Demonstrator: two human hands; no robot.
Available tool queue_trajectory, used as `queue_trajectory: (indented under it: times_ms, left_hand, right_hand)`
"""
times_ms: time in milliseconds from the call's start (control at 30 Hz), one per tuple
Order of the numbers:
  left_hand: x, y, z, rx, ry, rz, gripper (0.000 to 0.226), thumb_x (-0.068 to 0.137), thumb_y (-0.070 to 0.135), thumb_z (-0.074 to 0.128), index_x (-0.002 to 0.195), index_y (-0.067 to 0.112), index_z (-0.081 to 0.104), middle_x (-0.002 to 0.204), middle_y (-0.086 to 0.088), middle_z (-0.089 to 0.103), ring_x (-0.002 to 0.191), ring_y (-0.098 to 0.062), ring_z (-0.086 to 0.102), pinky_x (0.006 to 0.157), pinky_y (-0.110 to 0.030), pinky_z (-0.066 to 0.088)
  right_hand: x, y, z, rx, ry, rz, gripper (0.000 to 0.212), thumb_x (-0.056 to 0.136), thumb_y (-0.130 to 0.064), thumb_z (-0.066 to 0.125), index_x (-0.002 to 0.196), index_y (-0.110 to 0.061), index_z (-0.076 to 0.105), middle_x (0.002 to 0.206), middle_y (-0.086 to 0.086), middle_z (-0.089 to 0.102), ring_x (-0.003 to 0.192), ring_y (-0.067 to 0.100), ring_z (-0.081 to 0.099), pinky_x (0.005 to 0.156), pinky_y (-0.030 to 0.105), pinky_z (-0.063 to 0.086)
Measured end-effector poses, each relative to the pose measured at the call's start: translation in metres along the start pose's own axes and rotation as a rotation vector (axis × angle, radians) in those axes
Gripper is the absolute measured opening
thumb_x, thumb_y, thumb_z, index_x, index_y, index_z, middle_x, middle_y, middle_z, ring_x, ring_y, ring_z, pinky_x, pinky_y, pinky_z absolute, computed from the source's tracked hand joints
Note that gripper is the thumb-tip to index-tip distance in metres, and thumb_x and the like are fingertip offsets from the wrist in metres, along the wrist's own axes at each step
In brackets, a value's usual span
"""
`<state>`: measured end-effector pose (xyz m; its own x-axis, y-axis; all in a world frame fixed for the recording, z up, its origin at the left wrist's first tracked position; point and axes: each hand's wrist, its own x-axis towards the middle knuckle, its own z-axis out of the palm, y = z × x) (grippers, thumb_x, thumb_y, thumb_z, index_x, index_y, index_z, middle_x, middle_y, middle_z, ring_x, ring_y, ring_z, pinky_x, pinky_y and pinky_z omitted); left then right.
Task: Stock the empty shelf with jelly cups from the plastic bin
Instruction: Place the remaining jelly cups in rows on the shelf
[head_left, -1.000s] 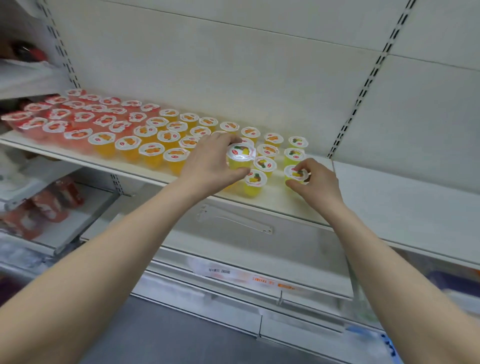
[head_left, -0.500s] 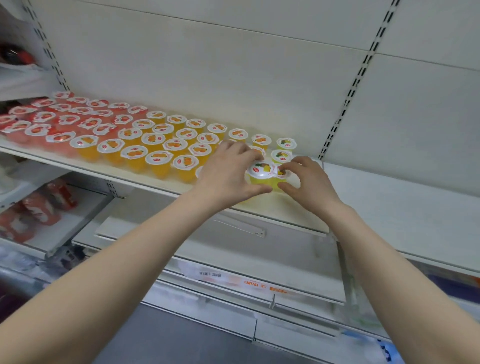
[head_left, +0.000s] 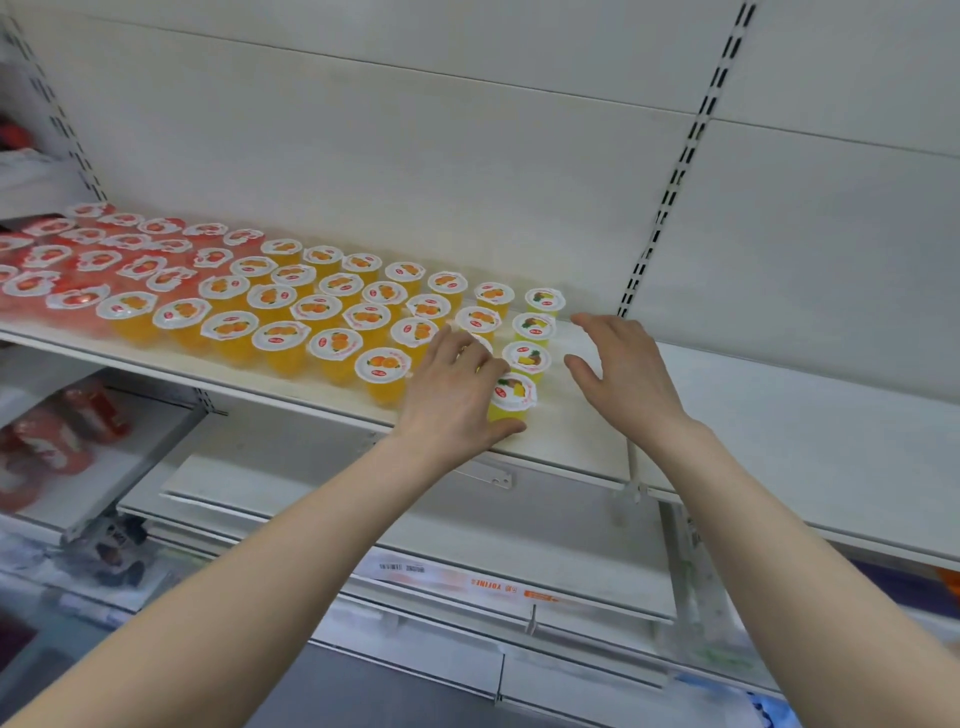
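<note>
The white shelf (head_left: 779, 415) carries rows of jelly cups: red ones (head_left: 78, 260) at the left, orange ones (head_left: 291, 306) in the middle, and a short column of yellow pineapple cups (head_left: 535, 327) at the right end. The front yellow cup (head_left: 514, 397) stands at the shelf's front edge. My left hand (head_left: 452, 400) curls round its left side, thumb along its base, and its fingers cover part of another cup behind. Just right of the column, my right hand (head_left: 623, 374) hovers with its fingers spread and holds nothing. No plastic bin shows.
Right of the cups the shelf is bare up to and past the slotted upright (head_left: 675, 171). Below run lower shelves with a price strip (head_left: 493, 584). Red packets (head_left: 78, 431) lie on a lower shelf at the left.
My left hand brought its yellow cup down onto the shelf at the front of the column. My right hand let go of its cup and drew off to the right, fingers spread.
</note>
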<state>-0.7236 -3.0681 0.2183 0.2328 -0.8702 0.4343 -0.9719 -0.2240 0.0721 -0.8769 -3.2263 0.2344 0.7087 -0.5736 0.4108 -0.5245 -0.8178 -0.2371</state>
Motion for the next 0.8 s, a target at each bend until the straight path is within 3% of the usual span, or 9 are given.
queue_trajectory:
  times_ms: [200, 333, 433, 533, 800]
  left_hand:
    - [-0.004, -0.004, 0.001, -0.015, -0.014, 0.028, 0.072, 0.068, 0.068, 0.067, 0.121, 0.018, 0.063, 0.117, -0.005, 0.061, 0.121, -0.031, 0.047, 0.113, -0.050, 0.026]
    - [-0.009, -0.017, -0.009, -0.058, 0.033, 0.045, 0.066, 0.077, 0.064, 0.062, 0.121, 0.015, 0.064, 0.117, -0.007, 0.061, 0.114, -0.031, 0.052, 0.098, -0.044, 0.041]
    - [-0.010, -0.034, -0.025, -0.058, 0.066, 0.000, 0.053, 0.087, 0.052, 0.059, 0.124, 0.014, 0.061, 0.124, -0.008, 0.060, 0.117, -0.031, 0.051, 0.094, -0.040, 0.044]
    - [-0.014, -0.058, -0.043, -0.048, 0.089, -0.046, 0.046, 0.092, 0.041, 0.057, 0.129, 0.014, 0.058, 0.128, -0.009, 0.057, 0.120, -0.031, 0.049, 0.095, -0.041, 0.043]
    - [-0.058, -0.149, -0.087, 0.040, 0.155, -0.159, 0.043, 0.094, 0.035, 0.057, 0.131, 0.014, 0.057, 0.125, -0.010, 0.058, 0.116, -0.032, 0.050, 0.094, -0.040, 0.040]
  right_hand:
    - [0.007, -0.008, -0.003, -0.042, 0.007, -0.029, 0.049, 0.095, -0.028, 0.057, 0.139, -0.010, 0.047, 0.131, 0.010, 0.056, 0.120, 0.032, 0.047, 0.101, 0.039, 0.034]
    - [0.014, -0.022, -0.007, -0.070, 0.009, -0.065, 0.049, 0.096, -0.028, 0.055, 0.140, -0.009, 0.046, 0.132, 0.011, 0.055, 0.120, 0.034, 0.046, 0.100, 0.043, 0.036]
    - [0.024, -0.038, -0.009, -0.095, 0.021, -0.105, 0.049, 0.097, -0.030, 0.053, 0.141, -0.009, 0.046, 0.133, 0.011, 0.055, 0.119, 0.034, 0.047, 0.100, 0.044, 0.038]
    - [0.033, -0.063, -0.006, -0.117, 0.021, -0.165, 0.048, 0.098, -0.030, 0.052, 0.140, -0.010, 0.047, 0.133, 0.012, 0.055, 0.120, 0.034, 0.046, 0.100, 0.043, 0.036]
    - [0.046, -0.160, 0.021, -0.110, 0.053, -0.344, 0.046, 0.093, -0.034, 0.052, 0.130, -0.008, 0.057, 0.124, 0.014, 0.061, 0.113, 0.037, 0.054, 0.092, 0.046, 0.044]
